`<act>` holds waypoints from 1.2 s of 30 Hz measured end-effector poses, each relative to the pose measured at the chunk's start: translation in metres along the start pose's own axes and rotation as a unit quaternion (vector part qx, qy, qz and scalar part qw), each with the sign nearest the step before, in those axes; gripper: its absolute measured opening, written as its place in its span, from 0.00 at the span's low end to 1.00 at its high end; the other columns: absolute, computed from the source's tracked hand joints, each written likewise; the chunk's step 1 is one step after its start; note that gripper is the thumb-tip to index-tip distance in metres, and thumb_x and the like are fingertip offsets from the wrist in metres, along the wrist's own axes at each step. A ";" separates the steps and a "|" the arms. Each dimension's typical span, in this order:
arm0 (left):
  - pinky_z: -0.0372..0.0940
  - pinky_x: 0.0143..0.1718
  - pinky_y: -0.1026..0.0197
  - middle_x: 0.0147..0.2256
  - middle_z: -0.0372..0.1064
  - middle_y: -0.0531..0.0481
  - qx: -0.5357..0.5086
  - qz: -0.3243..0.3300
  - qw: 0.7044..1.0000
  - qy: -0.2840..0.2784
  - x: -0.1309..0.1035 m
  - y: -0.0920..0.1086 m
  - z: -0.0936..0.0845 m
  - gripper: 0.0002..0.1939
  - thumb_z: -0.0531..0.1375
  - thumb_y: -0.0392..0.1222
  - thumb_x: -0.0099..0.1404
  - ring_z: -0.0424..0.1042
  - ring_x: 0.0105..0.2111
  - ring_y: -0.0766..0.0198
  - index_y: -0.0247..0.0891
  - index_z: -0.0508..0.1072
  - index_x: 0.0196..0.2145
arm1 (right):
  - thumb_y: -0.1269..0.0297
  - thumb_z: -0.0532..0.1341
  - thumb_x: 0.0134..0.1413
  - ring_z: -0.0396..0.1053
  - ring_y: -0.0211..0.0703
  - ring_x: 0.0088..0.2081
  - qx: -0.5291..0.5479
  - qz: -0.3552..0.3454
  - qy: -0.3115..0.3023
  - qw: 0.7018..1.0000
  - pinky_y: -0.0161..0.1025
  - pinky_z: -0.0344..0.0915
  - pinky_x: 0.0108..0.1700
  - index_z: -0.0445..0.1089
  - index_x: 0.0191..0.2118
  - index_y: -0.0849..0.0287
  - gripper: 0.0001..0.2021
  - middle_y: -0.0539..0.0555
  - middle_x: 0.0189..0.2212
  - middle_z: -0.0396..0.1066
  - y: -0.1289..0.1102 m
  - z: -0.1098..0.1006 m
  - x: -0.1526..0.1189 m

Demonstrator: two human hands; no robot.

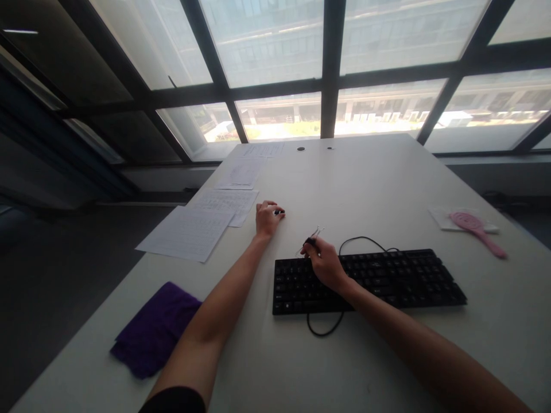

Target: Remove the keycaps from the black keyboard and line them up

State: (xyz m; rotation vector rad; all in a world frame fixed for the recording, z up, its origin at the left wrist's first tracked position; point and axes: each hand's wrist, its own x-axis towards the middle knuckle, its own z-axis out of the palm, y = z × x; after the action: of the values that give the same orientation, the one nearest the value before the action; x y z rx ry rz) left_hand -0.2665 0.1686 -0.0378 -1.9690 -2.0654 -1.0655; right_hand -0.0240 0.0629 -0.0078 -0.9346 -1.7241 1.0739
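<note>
My left hand (267, 219) rests on the white table beyond the keyboard, its fingers closed on a small dark object (279, 212). What that object is cannot be made out. Over the left part of the black keyboard (396, 278) is my right hand (326, 263). Its fingers pinch a small black object (310, 241) with thin pale, wire-like parts (318, 231) sticking out on either side. The fingers hide part of it, so its kind is unclear. My right wrist and forearm cover some of the keys.
A black cable (325, 334) loops out around the keyboard. Left of my left arm lies a folded purple cloth (157, 327). Several printed paper sheets (189, 232) line the table's left side. A pink hairbrush (473, 229) lies partly on a white packet (441, 219) at the right.
</note>
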 end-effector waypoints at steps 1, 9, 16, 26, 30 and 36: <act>0.62 0.52 0.52 0.43 0.70 0.47 -0.001 -0.002 1.000 0.001 0.000 0.000 0.000 0.06 0.70 0.37 0.55 0.63 0.47 0.53 0.44 0.80 0.33 | 0.62 0.55 0.64 0.66 0.39 0.28 0.000 0.000 0.001 1.000 0.36 0.60 0.34 0.70 0.31 0.58 0.12 0.50 0.25 0.70 0.000 0.000 0.000; 0.61 0.53 0.51 0.45 0.69 0.45 0.026 -0.015 0.999 0.030 -0.005 -0.004 -0.006 0.17 0.70 0.37 0.56 0.63 0.47 0.51 0.43 0.78 0.44 | 0.60 0.55 0.64 0.67 0.40 0.28 0.015 0.005 0.008 1.000 0.36 0.62 0.34 0.70 0.31 0.58 0.13 0.51 0.26 0.71 0.000 0.000 -0.001; 0.60 0.53 0.48 0.51 0.66 0.45 0.084 -0.054 0.995 0.025 -0.007 -0.006 -0.013 0.14 0.69 0.40 0.57 0.61 0.50 0.48 0.45 0.80 0.42 | 0.60 0.55 0.65 0.67 0.40 0.28 0.008 0.001 0.007 1.000 0.36 0.61 0.34 0.70 0.31 0.58 0.13 0.51 0.25 0.71 0.001 -0.001 -0.001; 0.56 0.53 0.43 0.61 0.54 0.49 0.097 0.013 0.993 -0.063 -0.003 0.005 -0.008 0.13 0.63 0.46 0.64 0.53 0.57 0.45 0.55 0.76 0.47 | 0.61 0.55 0.64 0.67 0.40 0.28 0.004 -0.003 -0.004 1.000 0.36 0.60 0.33 0.69 0.31 0.58 0.12 0.50 0.25 0.69 0.000 0.001 0.000; 0.55 0.53 0.43 0.62 0.54 0.49 0.093 0.002 0.993 -0.069 -0.002 0.004 -0.008 0.11 0.63 0.44 0.64 0.53 0.58 0.44 0.52 0.77 0.44 | 0.62 0.55 0.64 0.67 0.40 0.28 0.001 -0.002 -0.006 1.000 0.36 0.60 0.33 0.69 0.31 0.58 0.12 0.50 0.25 0.69 0.002 0.001 0.000; 0.57 0.52 0.43 0.62 0.54 0.46 0.100 -0.019 0.994 -0.041 -0.004 -0.004 -0.010 0.16 0.66 0.44 0.62 0.55 0.57 0.44 0.52 0.75 0.48 | 0.61 0.55 0.64 0.67 0.40 0.28 -0.001 -0.001 -0.004 1.000 0.35 0.60 0.33 0.70 0.31 0.58 0.12 0.50 0.25 0.70 -0.001 0.001 0.000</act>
State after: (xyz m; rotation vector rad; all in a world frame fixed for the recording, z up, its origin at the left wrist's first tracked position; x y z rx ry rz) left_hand -0.2734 0.1597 -0.0341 -1.9123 -2.1646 -0.7596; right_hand -0.0249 0.0626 -0.0070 -0.9308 -1.7318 1.0760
